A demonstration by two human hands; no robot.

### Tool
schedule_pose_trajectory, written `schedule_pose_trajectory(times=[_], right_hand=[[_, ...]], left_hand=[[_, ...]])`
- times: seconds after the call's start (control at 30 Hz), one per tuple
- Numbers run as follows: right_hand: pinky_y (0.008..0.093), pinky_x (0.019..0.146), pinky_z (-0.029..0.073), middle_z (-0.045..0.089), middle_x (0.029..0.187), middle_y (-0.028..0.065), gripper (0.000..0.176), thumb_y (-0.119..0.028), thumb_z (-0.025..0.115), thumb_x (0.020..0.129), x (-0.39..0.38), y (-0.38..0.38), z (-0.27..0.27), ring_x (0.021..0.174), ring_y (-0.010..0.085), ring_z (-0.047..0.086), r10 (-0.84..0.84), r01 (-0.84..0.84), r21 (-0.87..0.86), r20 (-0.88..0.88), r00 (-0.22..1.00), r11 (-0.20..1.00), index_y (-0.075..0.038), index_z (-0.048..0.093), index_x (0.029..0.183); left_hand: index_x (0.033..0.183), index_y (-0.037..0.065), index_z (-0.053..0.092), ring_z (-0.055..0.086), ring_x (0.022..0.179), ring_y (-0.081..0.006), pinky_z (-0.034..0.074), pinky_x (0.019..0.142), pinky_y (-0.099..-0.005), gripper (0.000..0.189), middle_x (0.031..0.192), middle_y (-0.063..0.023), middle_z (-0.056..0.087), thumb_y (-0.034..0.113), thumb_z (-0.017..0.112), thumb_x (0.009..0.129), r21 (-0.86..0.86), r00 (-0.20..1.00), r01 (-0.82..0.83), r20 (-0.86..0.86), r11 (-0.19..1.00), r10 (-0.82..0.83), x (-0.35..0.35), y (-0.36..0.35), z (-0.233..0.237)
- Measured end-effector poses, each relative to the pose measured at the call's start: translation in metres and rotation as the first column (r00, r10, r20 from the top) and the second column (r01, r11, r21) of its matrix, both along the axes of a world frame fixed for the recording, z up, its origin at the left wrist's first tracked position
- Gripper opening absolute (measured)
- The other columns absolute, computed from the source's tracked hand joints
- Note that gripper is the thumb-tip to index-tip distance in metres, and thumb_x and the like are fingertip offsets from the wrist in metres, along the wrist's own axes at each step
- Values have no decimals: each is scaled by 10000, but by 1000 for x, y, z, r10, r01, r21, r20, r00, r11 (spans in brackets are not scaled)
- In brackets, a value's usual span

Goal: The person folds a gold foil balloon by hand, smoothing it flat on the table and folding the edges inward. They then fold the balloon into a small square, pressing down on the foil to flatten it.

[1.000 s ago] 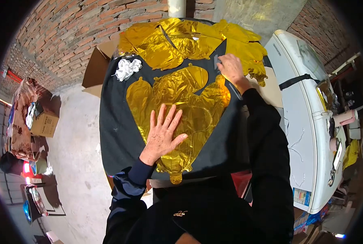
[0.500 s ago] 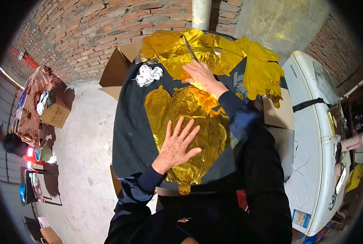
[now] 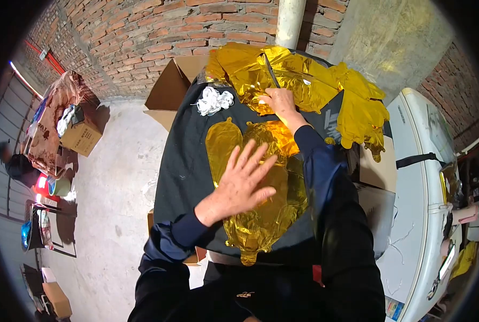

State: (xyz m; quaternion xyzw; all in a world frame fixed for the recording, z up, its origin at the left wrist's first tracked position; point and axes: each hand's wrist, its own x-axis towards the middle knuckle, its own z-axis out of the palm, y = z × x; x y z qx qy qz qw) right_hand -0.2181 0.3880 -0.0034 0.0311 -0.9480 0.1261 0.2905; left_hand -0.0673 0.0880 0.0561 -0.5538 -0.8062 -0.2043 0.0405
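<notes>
A flat gold foil balloon with rounded lobes and small tabs lies on the black cloth. Above its middle is my left hand, fingers spread, holding nothing. My right hand is at the near edge of a heap of gold foil balloons, its fingers curled and closed on the foil; the fingertips are partly hidden. A narrow dark strip shows among the heaped foil just beyond that hand. To its left sits a bundle of white ribbon or cord.
Short grey strips lie right of my right hand. An open cardboard box stands behind left, and a white chest freezer at the right. A brick wall and pipe rise behind. A person is at far left.
My left hand has lifted off the flat balloon and shifted slightly up and right. My right hand has gone from flat and spread to curled on the heap's foil. The view has shifted.
</notes>
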Motion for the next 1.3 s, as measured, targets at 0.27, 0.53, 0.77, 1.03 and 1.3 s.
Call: schedule_pose_trajectory(times=[0.27, 0.53, 0.77, 1.03, 1.3], right_hand=[[501, 684, 530, 699, 761, 187, 464, -497, 793, 869, -1, 2, 5, 748, 403, 689, -40, 42, -79, 26, 999, 996, -45, 718, 791], [496, 709, 538, 714, 798, 199, 445, -483, 822, 852, 4, -3, 13, 791, 412, 701, -64, 78, -136, 106, 992, 988, -46, 741, 873], [501, 694, 498, 682, 793, 203, 452, -469, 698, 965, -1, 10, 14, 771, 424, 665, 37, 6, -218, 192, 981, 976, -35, 697, 838], [505, 781, 524, 728, 935, 200, 300, -354, 672, 974, -9, 13, 13, 911, 414, 691, 71, -15, -256, 211, 975, 966, -56, 704, 985], [457, 799, 528, 731, 943, 207, 342, -391, 684, 956, -8, 12, 19, 913, 391, 704, 50, 67, -457, 238, 970, 887, -51, 713, 990]], left_hand=[[1620, 91, 372, 276, 1567, -385, 234, 1259, -534, 759, 1678, -183, 337, 518, 596, 1034, 172, 983, -183, 58, 968, 175, -155, 61, -55], [1607, 102, 409, 336, 1550, -334, 193, 1278, -508, 726, 1617, -172, 455, 547, 546, 1050, 138, 968, -232, 126, 963, 216, -184, 82, -85], [1574, 89, 457, 363, 1538, -305, 216, 1270, -499, 651, 1615, -136, 469, 514, 483, 1081, 80, 969, -247, 8, 966, 247, -182, 81, -91], [1549, 89, 486, 378, 1527, -283, 220, 1265, -517, 636, 1587, -101, 509, 523, 449, 1085, 95, 961, -265, -58, 960, 271, -180, 83, -97], [1564, 88, 467, 366, 1534, -285, 211, 1272, -510, 648, 1618, -108, 470, 529, 440, 1090, 48, 960, -272, -60, 961, 274, -177, 82, -93]])
